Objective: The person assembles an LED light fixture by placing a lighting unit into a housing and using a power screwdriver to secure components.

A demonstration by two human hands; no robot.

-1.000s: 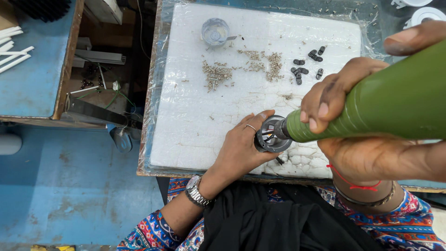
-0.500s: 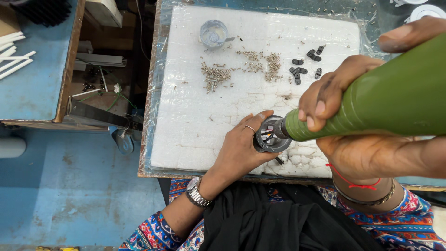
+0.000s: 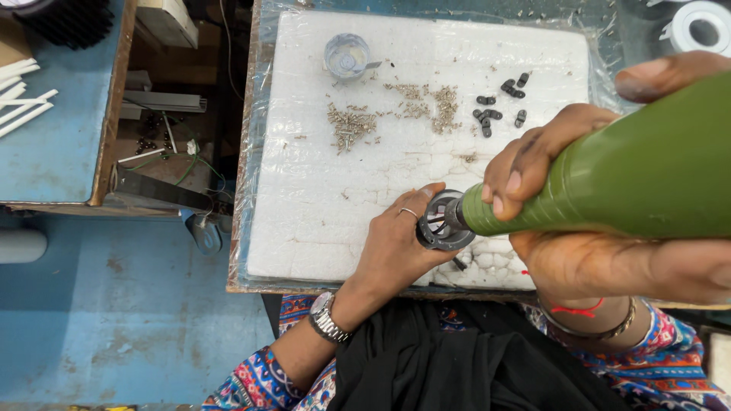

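Left hand grips a round part (partly hidden), right hand clasps a green tool, tip seemingly inside.

**Materials and finishes, head view**

Green tool body: matt, smooth, looks like plastic. Round part at its tip: dark grey metal, dull sheen, ribbed inside. Work pad: white foam, rough beaded grain, under a glossy clear plastic film that wrinkles at the edges. Screws: small, dull metal. Clips: black, matt. Small cup: clear, glossy. Wristwatch: polished metal links. Bench: blue painted top, scuffed, with a bare wood edge.
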